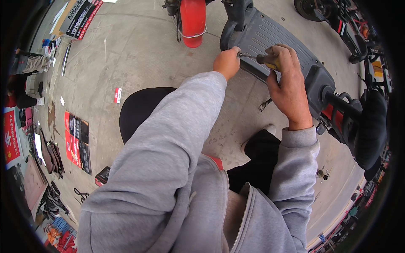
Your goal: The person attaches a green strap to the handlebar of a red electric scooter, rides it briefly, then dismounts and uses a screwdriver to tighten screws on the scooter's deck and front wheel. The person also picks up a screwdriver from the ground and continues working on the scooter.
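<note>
A screwdriver [270,62] with a yellow and black handle is in my right hand [290,86], its shaft pointing left. My left hand [227,63] is closed around a small dark part at the tip of that shaft, too small and covered to make out. Both hands are at the near edge of the ribbed dark grey footboard [274,38] of a scooter. The scooter's red front fender [193,23] stands beyond my left hand. Its black seat [372,130] is to the right of my right hand.
A flattened red and black carton [78,141] lies on the concrete floor [139,55] at the left. A cardboard box [78,19] stands far left, near a metal tube [66,60]. Another scooter [348,36] is at the far right. A person [25,90] is at the left edge.
</note>
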Tool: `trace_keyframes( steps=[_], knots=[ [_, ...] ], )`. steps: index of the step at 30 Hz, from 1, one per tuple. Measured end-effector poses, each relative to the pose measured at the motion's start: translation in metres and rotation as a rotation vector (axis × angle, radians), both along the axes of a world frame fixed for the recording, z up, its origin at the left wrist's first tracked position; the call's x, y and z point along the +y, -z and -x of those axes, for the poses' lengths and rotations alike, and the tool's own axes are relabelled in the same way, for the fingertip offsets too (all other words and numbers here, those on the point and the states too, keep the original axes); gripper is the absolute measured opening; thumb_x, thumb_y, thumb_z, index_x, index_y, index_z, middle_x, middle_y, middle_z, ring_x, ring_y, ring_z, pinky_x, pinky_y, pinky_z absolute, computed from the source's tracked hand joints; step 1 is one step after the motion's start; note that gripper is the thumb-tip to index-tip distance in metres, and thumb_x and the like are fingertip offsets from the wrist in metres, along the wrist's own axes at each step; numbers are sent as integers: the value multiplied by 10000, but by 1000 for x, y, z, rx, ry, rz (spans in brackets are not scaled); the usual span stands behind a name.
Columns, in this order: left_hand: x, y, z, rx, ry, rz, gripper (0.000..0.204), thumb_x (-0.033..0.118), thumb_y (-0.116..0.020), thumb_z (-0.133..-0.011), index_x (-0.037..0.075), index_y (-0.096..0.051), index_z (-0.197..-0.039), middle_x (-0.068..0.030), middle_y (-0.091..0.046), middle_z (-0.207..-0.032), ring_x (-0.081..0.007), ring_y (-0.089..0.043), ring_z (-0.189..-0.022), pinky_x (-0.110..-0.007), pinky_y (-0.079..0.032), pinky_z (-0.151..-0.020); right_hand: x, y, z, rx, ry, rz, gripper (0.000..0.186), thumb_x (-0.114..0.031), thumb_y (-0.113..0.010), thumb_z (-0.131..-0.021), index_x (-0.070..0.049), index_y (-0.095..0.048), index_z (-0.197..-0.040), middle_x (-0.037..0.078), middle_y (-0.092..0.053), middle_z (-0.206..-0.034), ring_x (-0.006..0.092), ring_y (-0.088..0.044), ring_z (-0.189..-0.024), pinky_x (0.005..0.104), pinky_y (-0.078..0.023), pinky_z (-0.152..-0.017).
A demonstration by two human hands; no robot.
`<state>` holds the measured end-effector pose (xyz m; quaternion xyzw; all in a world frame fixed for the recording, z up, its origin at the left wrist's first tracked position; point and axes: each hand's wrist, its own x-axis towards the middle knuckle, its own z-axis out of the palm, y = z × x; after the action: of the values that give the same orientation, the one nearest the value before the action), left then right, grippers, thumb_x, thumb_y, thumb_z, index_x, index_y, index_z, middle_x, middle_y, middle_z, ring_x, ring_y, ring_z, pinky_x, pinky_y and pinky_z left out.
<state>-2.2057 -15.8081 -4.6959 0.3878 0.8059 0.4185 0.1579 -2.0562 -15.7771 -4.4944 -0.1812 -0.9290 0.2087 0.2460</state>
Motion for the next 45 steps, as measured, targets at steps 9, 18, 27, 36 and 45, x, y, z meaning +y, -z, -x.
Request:
trace_keyframes(
  steps=[9, 18, 27, 36, 45],
  knots=[
    [8, 3, -8, 2, 8, 21, 235, 130, -683, -860, 90, -671, -1092, -192, -711, -957, -394, -669, -933, -472, -525, -816, 1, 10, 5, 8, 195, -85, 336, -181, -713, -871, -37, -558, -1133, 145, -638, -994, 356, -648, -926, 444, -523, -742],
    [15, 2, -5, 72, 21, 59, 148, 173, -664, -875, 106, -663, -1007, -180, -709, -920, -404, -664, -902, -502, -518, -767, -1, 4, 5, -132, 279, 182, 352, 4, -648, -786, -33, -552, -1122, 168, -602, -1078, 399, -611, -941, 457, -513, -782],
    [18, 4, -4, 122, 11, 89, 116, 193, -658, -882, 118, -664, -970, -186, -702, -873, -398, -671, -880, -513, -518, -743, 3, 3, -4, 19, -33, -16, 397, 121, -621, -767, -39, -570, -1126, 130, -626, -1063, 324, -617, -1006, 366, -491, -895],
    [38, 7, -2, 294, 47, 219, 132, 221, -633, -892, 101, -659, -941, -179, -705, -830, -387, -687, -813, -506, -531, -728, 26, -10, -51, 172, 233, 31, 326, 38, -630, -881, -41, -562, -1190, 74, -639, -1123, 169, -602, -1053, 298, -471, -949],
    [57, 4, -16, 477, 109, 304, 133, 158, -616, -847, 25, -612, -859, -206, -707, -817, -396, -698, -781, -496, -551, -710, 51, -8, -137, 339, 552, 167, 341, 24, -657, -823, -39, -583, -1150, 92, -663, -1066, 174, -647, -904, 280, -519, -765]
  ],
)
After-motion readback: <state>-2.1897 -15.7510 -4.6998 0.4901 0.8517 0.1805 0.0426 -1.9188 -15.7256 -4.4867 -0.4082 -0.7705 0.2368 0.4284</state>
